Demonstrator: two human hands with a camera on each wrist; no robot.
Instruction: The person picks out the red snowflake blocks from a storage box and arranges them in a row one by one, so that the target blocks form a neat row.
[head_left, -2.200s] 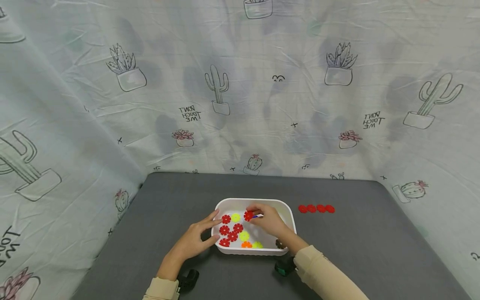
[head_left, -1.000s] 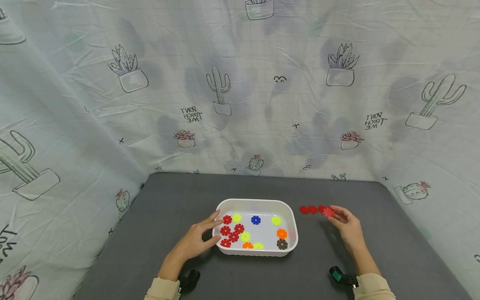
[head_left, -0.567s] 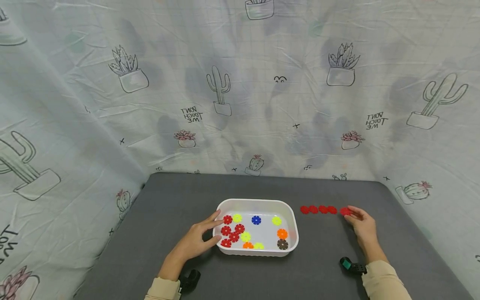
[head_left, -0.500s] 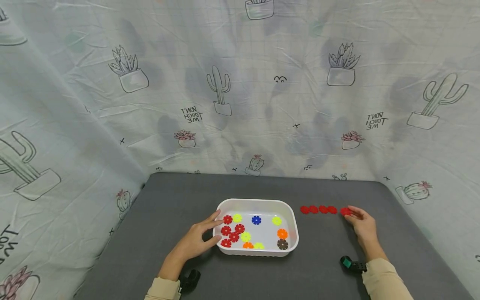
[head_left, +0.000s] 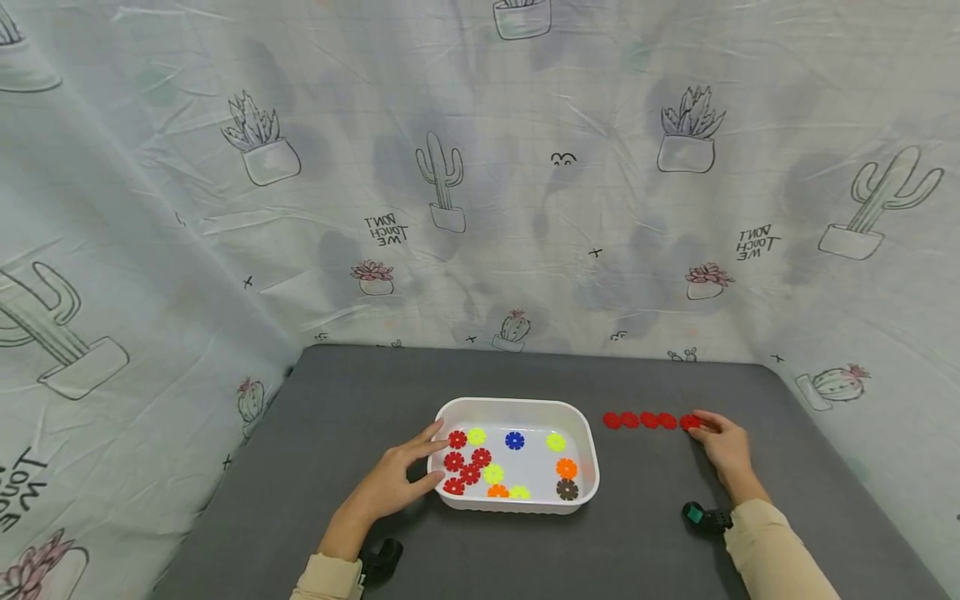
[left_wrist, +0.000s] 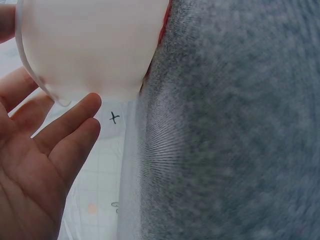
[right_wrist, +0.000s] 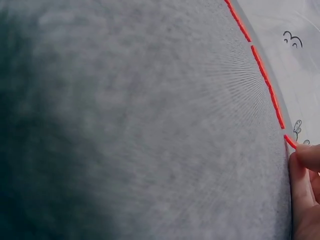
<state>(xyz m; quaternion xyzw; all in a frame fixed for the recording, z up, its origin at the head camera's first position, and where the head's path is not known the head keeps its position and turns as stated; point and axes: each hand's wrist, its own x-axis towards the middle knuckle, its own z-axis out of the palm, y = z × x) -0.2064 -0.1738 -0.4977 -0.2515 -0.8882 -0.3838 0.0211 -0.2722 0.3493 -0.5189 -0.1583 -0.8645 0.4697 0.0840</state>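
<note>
"At the right hand (head_left: 726, 450), what is held?"

"One red disc (head_left: 688, 422) is pinched between thumb and finger. From the right wrist it is seen nearly edge-on, tilted, and partly hidden by the fingertips."

"What is set around that grip?"

"Just left of it, a row of four red discs (head_left: 649, 420) is laid flat on the grey table (head_left: 480, 554). The held disc is lined up with the row's right end, and a narrow gap is left between them."

"Is anything gripped by the left hand (head_left: 390, 479)?"

"No. Its fingers are spread and fairly straight, and the left end of a white tray (head_left: 513, 504) is touched by them. The tray is placed left of the right-hand grip and nearer the person."

"What is kept in the tray?"

"Five red pieces (head_left: 470, 473) are grouped beside the left hand. Four yellow pieces (head_left: 492, 473) are scattered, two orange pieces (head_left: 567, 468) are set apart, and single blue (head_left: 514, 440) and dark brown (head_left: 567, 489) ones are included."

"And beyond the grip?"

"Behind the table, a pale cloth (head_left: 517, 200) is printed with potted cacti. Below the grip, a black device (head_left: 705, 517) is worn at the wrist, beside a beige sleeve (head_left: 780, 554)."
</note>
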